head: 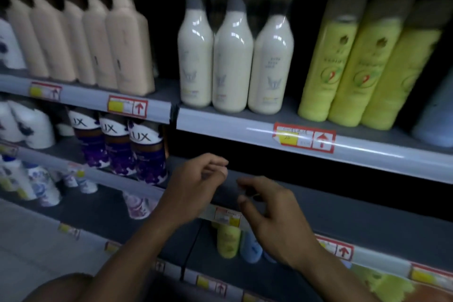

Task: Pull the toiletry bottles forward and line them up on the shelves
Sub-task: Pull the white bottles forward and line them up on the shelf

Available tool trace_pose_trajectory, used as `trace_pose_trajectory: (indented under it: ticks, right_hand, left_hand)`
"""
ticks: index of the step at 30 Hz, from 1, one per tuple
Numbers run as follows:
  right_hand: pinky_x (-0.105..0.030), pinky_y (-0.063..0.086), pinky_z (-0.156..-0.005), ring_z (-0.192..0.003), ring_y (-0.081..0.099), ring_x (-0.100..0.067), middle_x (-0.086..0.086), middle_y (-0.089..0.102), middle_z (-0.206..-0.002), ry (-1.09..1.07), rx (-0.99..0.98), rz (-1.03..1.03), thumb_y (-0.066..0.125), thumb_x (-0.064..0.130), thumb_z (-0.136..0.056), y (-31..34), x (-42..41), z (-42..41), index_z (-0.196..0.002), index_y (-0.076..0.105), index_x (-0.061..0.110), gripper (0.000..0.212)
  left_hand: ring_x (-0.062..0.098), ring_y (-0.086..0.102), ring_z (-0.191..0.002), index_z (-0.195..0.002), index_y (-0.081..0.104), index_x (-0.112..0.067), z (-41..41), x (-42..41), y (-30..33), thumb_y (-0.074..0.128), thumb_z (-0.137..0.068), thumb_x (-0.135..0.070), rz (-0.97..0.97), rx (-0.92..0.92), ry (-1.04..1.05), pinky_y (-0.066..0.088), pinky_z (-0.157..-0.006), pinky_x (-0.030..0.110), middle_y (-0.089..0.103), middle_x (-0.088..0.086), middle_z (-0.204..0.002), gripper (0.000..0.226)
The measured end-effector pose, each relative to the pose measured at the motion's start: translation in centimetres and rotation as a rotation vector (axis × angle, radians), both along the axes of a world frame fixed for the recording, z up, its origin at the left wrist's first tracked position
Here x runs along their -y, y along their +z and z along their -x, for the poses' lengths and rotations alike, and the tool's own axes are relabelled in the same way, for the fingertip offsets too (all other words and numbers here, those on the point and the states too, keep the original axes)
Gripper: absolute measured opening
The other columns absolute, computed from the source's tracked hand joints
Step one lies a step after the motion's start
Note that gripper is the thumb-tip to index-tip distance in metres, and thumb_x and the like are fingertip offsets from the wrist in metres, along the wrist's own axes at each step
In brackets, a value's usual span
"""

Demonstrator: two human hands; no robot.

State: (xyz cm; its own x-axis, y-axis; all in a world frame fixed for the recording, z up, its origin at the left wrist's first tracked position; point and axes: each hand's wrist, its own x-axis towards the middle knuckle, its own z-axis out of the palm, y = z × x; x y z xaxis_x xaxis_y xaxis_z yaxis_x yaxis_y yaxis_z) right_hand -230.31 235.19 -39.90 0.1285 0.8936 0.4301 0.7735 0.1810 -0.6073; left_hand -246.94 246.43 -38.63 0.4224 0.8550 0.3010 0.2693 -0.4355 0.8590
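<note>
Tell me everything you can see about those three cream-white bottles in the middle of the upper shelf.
The three cream-white bottles stand upright, side by side and touching, near the front edge of the upper shelf. They look like glossy plastic, with rounded shoulders narrowing to grey necks under clear, dark-looking caps. Each carries a faint grey emblem and small print too blurred to read. More of the same caps show behind them. Neither hand touches them; a gap separates them from the beige bottles and the yellow-green bottles.

The price tags are too blurred to read. A pale blue bottle is cut off at the right edge, and the white bottles at the left.
</note>
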Motion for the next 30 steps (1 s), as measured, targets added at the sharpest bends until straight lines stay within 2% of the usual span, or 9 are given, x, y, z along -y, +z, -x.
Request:
trace_pose_trajectory:
  ticks: [6,9,12,16,19,21,24,27,30]
  right_hand:
    - [-0.030,0.055,-0.089,-0.104,0.064,0.000,0.020,0.066,-0.110,-0.050,-0.032,-0.167,0.060,0.040,-0.089,5.4,0.7,0.8,-0.121,0.065,0.032,0.034]
    - [-0.029,0.056,-0.086,-0.099,0.065,-0.001,0.017,0.068,-0.106,-0.099,-0.050,-0.238,0.062,0.033,-0.087,8.5,0.1,0.9,-0.119,0.066,0.027,0.033]
    - [-0.032,0.056,-0.086,-0.095,0.063,0.000,0.017,0.067,-0.105,-0.157,-0.025,-0.273,0.066,0.024,-0.086,11.3,-1.1,0.9,-0.118,0.065,0.027,0.032]
    - [-0.039,0.057,-0.085,-0.092,0.063,-0.006,0.011,0.064,-0.117,-0.216,0.019,-0.300,0.063,0.031,-0.085,14.8,-3.2,1.3,-0.126,0.059,0.026,0.042]
    - [-0.042,0.053,-0.094,-0.108,0.061,-0.017,0.001,0.056,-0.131,-0.311,0.054,-0.328,0.065,0.034,-0.086,17.3,-4.8,1.3,-0.137,0.051,0.020,0.055]
    - [-0.039,0.045,-0.104,-0.125,0.050,-0.026,-0.007,0.048,-0.137,-0.396,0.083,-0.354,0.068,0.032,-0.085,18.5,-5.7,1.1,-0.142,0.045,0.014,0.064]
    - [-0.036,0.037,-0.106,-0.136,0.036,-0.029,-0.011,0.038,-0.144,-0.487,0.127,-0.321,0.070,0.033,-0.086,19.0,-6.5,0.9,-0.148,0.035,0.010,0.075]
    - [-0.037,0.037,-0.107,-0.137,0.036,-0.031,-0.014,0.036,-0.149,-0.520,0.171,-0.288,0.069,0.034,-0.086,18.6,-7.6,0.4,-0.153,0.026,0.008,0.084]
    - [-0.043,0.042,-0.103,-0.135,0.042,-0.036,-0.016,0.035,-0.150,-0.510,0.101,-0.183,0.069,0.037,-0.084,17.9,-9.0,-0.5,-0.155,0.015,0.008,0.093]
  left_hand:
    - [-0.003,0.068,-0.086,-0.098,0.077,-0.027,1.2,1.2,5.3,0.072,-0.094,-0.017,-0.174,0.073,0.038,0.052,-0.075,0.013,0.074,-0.018,-0.087,0.012]
    - [0.000,0.067,-0.078,-0.093,0.076,-0.027,1.5,0.4,8.6,0.073,-0.091,-0.015,-0.218,0.130,0.106,0.052,-0.075,0.018,0.073,-0.013,-0.080,0.012]
    - [0.006,0.068,-0.083,-0.098,0.075,-0.023,1.8,-0.8,12.0,0.073,-0.089,-0.017,-0.272,0.124,0.192,0.052,-0.080,0.023,0.073,-0.010,-0.086,0.011]
    - [0.008,0.065,-0.088,-0.115,0.066,-0.021,2.3,-3.0,14.8,0.073,-0.089,-0.026,-0.337,0.089,0.274,0.053,-0.084,0.024,0.069,-0.005,-0.104,0.027]
    - [0.018,0.061,-0.106,-0.130,0.054,-0.020,2.5,-5.5,15.8,0.076,-0.088,-0.031,-0.369,0.023,0.307,0.054,-0.096,0.041,0.058,0.000,-0.125,0.049]
    - [0.023,0.057,-0.121,-0.140,0.046,-0.018,2.5,-7.1,16.3,0.078,-0.087,-0.034,-0.334,-0.010,0.316,0.050,-0.104,0.045,0.051,0.005,-0.137,0.064]
    - [0.028,0.052,-0.131,-0.149,0.038,-0.019,2.3,-9.3,16.5,0.080,-0.084,-0.040,-0.248,-0.029,0.283,0.046,-0.110,0.046,0.045,0.008,-0.147,0.080]
    - [0.025,0.050,-0.134,-0.153,0.034,-0.021,2.0,-10.8,16.6,0.082,-0.083,-0.042,-0.200,0.005,0.202,0.044,-0.112,0.045,0.046,0.004,-0.150,0.088]
    - [0.018,0.058,-0.125,-0.150,0.038,-0.024,1.6,-11.4,16.4,0.087,-0.080,-0.037,-0.187,0.076,0.119,0.049,-0.107,0.041,0.057,-0.005,-0.136,0.087]
